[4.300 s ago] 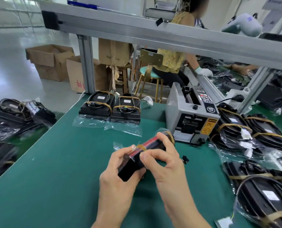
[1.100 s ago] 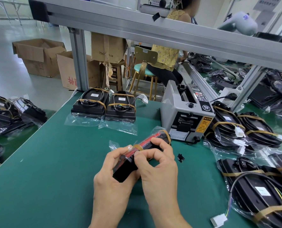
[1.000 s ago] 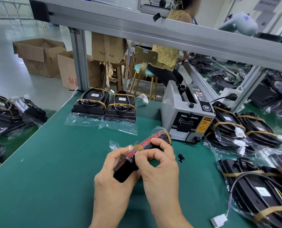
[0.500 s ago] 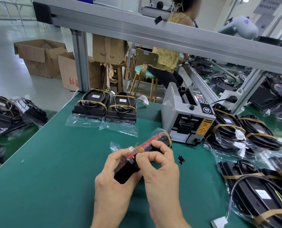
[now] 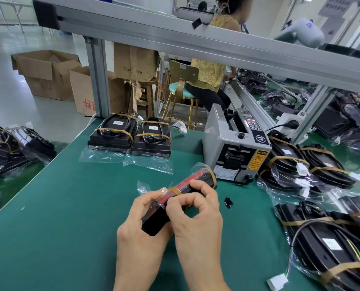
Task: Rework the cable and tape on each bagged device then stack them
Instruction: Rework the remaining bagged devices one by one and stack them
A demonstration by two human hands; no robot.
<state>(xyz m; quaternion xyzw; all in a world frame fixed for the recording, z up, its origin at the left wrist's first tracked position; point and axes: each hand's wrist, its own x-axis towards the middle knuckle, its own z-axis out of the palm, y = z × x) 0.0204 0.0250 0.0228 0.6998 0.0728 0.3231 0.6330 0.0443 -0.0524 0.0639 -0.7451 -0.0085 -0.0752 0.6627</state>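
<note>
So we're somewhere in the middle of this batch, as far as we can judge. The green bench [image 5: 55, 217] has a big heap of bagged units on our right [image 5: 322, 244] that look like they're waiting their turn, cables looping loose out of a couple of them. At the far edge, two taped stacks [image 5: 130, 135] sit side by side, looking finished. The grey tape dispenser [image 5: 235, 148] is parked between those groups, near the unit we're working on.

That unit, the bagged device [image 5: 187, 185], is held up on its edge just above the bench, front and centre. Its long axis runs diagonally, near end low by our wrists, far end pointing up-right toward the dispenser.

Our left hand [image 5: 141, 223] is curled round the near end, gripping it. Our right hand [image 5: 195, 215] has fingers curled over the top edge, thumb and forefinger working at the tan tape band [image 5: 176, 191]. So the tape step isn't done yet, and stacking comes after.
</note>
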